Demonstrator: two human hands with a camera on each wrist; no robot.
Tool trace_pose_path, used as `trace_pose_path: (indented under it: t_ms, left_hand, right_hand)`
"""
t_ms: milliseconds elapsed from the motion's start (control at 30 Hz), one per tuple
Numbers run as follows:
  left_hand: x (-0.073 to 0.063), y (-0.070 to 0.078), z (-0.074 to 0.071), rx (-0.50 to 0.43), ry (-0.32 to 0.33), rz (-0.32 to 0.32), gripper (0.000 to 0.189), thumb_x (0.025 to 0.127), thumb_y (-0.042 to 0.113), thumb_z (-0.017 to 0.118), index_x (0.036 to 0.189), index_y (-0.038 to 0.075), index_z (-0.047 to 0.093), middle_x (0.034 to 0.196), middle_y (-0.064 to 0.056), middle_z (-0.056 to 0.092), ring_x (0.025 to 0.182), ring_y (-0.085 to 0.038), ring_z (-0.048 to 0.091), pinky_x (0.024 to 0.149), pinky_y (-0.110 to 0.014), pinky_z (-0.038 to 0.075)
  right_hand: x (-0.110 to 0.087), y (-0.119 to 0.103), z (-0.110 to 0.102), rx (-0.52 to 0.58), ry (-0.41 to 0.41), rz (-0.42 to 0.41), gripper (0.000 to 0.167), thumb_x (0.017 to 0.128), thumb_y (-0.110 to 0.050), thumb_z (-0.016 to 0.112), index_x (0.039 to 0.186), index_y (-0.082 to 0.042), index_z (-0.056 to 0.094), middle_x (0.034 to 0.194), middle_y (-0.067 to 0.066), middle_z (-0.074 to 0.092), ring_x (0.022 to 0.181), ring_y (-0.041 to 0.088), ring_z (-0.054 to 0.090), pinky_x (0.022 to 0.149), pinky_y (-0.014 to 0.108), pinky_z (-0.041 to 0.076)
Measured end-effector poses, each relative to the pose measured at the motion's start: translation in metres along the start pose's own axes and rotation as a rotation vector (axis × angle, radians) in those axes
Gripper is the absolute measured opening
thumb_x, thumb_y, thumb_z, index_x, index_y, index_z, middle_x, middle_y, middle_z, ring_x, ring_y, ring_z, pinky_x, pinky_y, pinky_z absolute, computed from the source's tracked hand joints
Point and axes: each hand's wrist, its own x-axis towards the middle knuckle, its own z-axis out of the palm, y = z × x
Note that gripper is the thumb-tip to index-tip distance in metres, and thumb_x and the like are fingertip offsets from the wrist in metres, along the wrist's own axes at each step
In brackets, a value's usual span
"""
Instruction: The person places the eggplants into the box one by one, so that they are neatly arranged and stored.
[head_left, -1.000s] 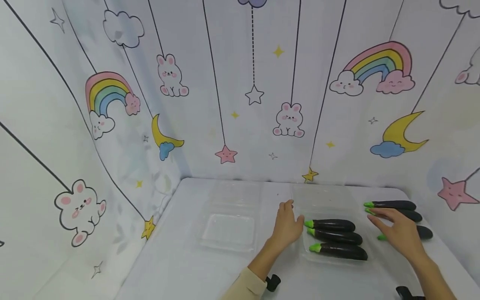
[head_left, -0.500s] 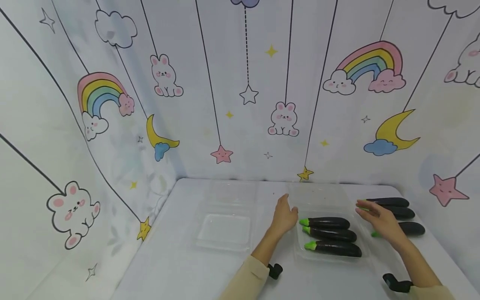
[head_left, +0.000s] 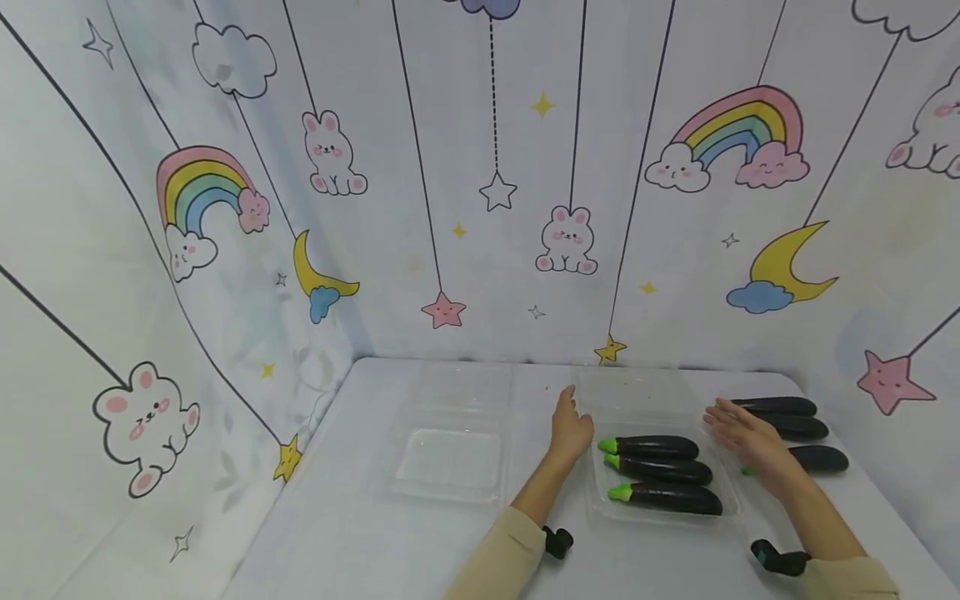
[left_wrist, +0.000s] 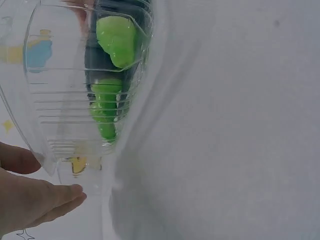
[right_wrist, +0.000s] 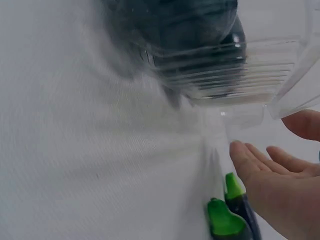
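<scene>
A clear plastic clamshell box (head_left: 597, 500) holds three dark eggplants (head_left: 663, 471), their green stem ends pointing left. My left hand (head_left: 572, 429) is at the box's left side, fingers extended towards the back. In the left wrist view its thumb (left_wrist: 20, 159) lies right at the box's rim. On the opposite side, my right hand (head_left: 753, 442) has its fingers extended beside the box. The right wrist view has that thumb (right_wrist: 304, 124) close to the box's corner. Several more eggplants (head_left: 821, 458) lie on the table to the right, partly hidden behind the right hand.
The box's lid (head_left: 637, 392) lies folded back towards the wall. Another clear plastic box (head_left: 450, 467), also with its lid back, stands on the left of the white table (head_left: 337, 533). A printed curtain (head_left: 480, 267) borders the table behind. Black wrist devices (head_left: 780, 558) sit on both wrists.
My right hand has moved left from the loose eggplants to the box's right side, and its fingers have straightened. The left hand has shifted only slightly at the left side.
</scene>
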Motion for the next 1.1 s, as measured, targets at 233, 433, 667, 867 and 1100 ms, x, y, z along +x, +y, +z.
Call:
trace_pose_path:
  t_ms: [233, 433, 667, 867, 1100]
  left_hand:
    - [0.006, -0.006, 0.005, -0.251, 0.027, -0.059, 0.073, 0.083, -0.019, 0.047, 0.154, -0.01, 0.036, 0.158, -0.029, 0.04, 0.148, -0.044, 0.04, 0.122, -0.05, 0.035]
    - [0.01, -0.012, 0.009, -0.436, 0.046, -0.12, 0.069, 0.087, -0.017, 0.05, 0.154, -0.011, 0.035, 0.157, -0.031, 0.041, 0.147, -0.044, 0.041, 0.119, -0.049, 0.04]
    - [0.009, -0.015, 0.012, -0.643, 0.054, -0.166, 0.062, 0.096, -0.018, 0.045, 0.156, -0.01, 0.031, 0.161, -0.031, 0.035, 0.151, -0.043, 0.035, 0.121, -0.049, 0.037]
    - [0.01, -0.018, 0.012, -0.755, 0.065, -0.157, 0.058, 0.102, -0.016, 0.041, 0.158, -0.007, 0.03, 0.164, -0.029, 0.032, 0.153, -0.041, 0.032, 0.123, -0.048, 0.032]
    - [0.008, -0.02, 0.014, -0.905, 0.056, -0.146, 0.054, 0.106, -0.011, 0.038, 0.159, -0.006, 0.028, 0.165, -0.025, 0.033, 0.154, -0.038, 0.031, 0.125, -0.047, 0.03]
  right_hand:
    - [0.006, 0.009, -0.001, 0.397, -0.106, -0.003, 0.078, 0.112, -0.009, 0.046, 0.163, 0.0, -0.013, 0.159, -0.005, 0.045, 0.118, -0.01, 0.06, 0.097, 0.015, 0.052]
    - [0.007, 0.011, 0.005, 0.577, -0.209, -0.055, 0.07, 0.113, -0.002, 0.035, 0.159, 0.005, -0.018, 0.129, -0.018, 0.066, 0.122, -0.002, 0.062, 0.101, 0.02, 0.053]
    - [0.005, 0.009, 0.009, 0.702, -0.246, 0.009, 0.067, 0.114, -0.003, 0.03, 0.16, -0.001, -0.019, 0.162, -0.005, 0.043, 0.126, 0.003, 0.062, 0.108, 0.024, 0.049]
    - [0.006, 0.006, 0.013, 0.721, -0.218, 0.033, 0.07, 0.113, 0.0, 0.033, 0.164, -0.008, -0.015, 0.169, 0.01, -0.02, 0.131, 0.002, 0.058, 0.115, 0.026, 0.043]
    - [0.004, 0.012, 0.015, 0.842, -0.246, -0.027, 0.069, 0.112, 0.004, 0.028, 0.164, -0.013, -0.015, 0.171, 0.004, -0.02, 0.136, 0.007, 0.056, 0.119, 0.032, 0.04]
